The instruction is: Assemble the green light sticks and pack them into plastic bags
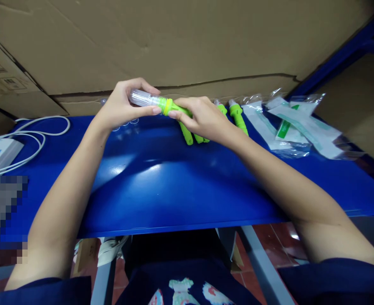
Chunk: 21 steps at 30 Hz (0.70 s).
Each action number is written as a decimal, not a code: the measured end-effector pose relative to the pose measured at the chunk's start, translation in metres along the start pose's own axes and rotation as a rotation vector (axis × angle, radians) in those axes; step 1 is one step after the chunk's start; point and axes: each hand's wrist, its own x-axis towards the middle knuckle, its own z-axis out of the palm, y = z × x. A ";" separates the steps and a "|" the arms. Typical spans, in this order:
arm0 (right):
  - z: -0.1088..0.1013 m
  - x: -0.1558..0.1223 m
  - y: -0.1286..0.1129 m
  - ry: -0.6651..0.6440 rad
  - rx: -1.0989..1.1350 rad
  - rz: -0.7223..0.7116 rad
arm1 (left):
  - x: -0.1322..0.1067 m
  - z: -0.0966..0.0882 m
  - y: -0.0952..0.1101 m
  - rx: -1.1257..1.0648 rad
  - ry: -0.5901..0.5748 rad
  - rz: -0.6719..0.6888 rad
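My left hand point(120, 103) is closed around a clear ribbed plastic tube point(140, 98). The tube meets the threaded end of a bright green handle point(167, 106), which my right hand point(202, 116) grips from the other side. Both hold this one piece nearly level above the blue table, its clear end to the left. Behind and below my right hand lie several similar green handles point(238, 117), partly hidden by that hand. Clear round plastic pieces point(132, 121) rest on the table behind my left hand, mostly covered by it.
Clear-wrapped packets point(301, 123) with white and green contents are piled at the right of the blue table point(161, 190). A white cable point(43, 133) loops beside a white box point(5, 152) at the left. Large cardboard point(180, 42) stands along the back edge.
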 end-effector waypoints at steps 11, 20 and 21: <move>-0.003 0.000 0.002 0.065 0.073 0.014 | 0.000 -0.003 -0.004 -0.083 0.008 0.098; -0.006 -0.003 0.008 -0.042 -0.026 -0.013 | -0.002 -0.001 0.005 -0.018 -0.146 0.131; -0.007 -0.003 0.010 -0.054 -0.018 -0.020 | -0.002 0.001 0.006 -0.014 -0.153 0.141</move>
